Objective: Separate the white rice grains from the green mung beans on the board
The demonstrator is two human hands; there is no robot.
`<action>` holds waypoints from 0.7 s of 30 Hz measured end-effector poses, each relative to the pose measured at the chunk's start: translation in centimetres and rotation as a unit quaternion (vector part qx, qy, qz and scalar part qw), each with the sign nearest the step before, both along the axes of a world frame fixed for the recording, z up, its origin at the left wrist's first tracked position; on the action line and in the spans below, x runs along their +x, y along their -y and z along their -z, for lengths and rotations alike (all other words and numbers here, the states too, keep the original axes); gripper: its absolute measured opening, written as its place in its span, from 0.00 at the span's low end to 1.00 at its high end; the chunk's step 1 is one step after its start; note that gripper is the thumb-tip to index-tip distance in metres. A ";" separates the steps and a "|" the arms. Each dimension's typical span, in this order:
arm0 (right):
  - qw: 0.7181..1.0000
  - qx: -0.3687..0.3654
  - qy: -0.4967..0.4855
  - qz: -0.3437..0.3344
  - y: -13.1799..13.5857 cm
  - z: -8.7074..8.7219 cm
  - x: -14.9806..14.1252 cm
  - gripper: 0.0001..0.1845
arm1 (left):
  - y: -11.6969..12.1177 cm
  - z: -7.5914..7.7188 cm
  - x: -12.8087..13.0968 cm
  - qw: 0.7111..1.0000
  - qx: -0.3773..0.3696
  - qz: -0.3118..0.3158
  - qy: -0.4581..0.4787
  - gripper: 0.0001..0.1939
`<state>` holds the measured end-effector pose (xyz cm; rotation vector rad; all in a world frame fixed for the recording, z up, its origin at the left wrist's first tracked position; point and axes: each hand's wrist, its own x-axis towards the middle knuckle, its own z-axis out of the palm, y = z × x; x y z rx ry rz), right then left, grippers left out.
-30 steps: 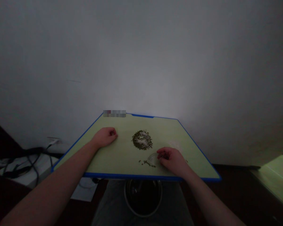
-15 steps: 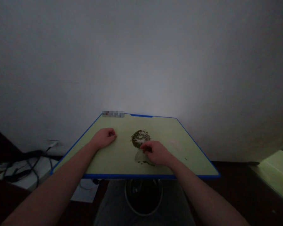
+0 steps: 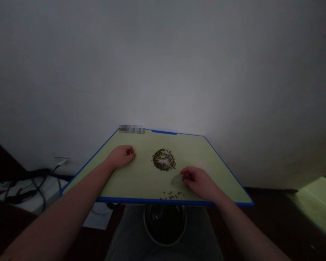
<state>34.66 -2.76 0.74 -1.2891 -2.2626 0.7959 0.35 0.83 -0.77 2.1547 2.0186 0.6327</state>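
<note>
A round heap of small dark green, bean-like grains, with white bits in its middle, lies on the pale yellow-green folding table. My right hand is closed on the edge of a clear curved piece, whose full shape is hard to make out. Several loose grains lie scattered by the table's front edge, left of and below that hand. To the left of the heap, my left hand rests on the tabletop with its fingers curled in, and nothing shows in them.
Below the front edge, a round metal bowl sits on my lap. A blue rim borders the table, and a wall rises behind it. Dark cables lie at the left over a white surface. A faint whitish patch marks the tabletop's right.
My right hand has moved right, away from the heap, taking the clear piece along. The grains near the front edge have shifted from a curved line into a loose scatter. My left hand stays put.
</note>
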 end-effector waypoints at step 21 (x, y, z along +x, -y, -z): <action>0.994 -0.009 -0.051 -0.098 0.9 -1.5 -4.4 0.18 | 0.0 -0.1 0.0 1.000 -0.004 -0.002 -0.003 0.12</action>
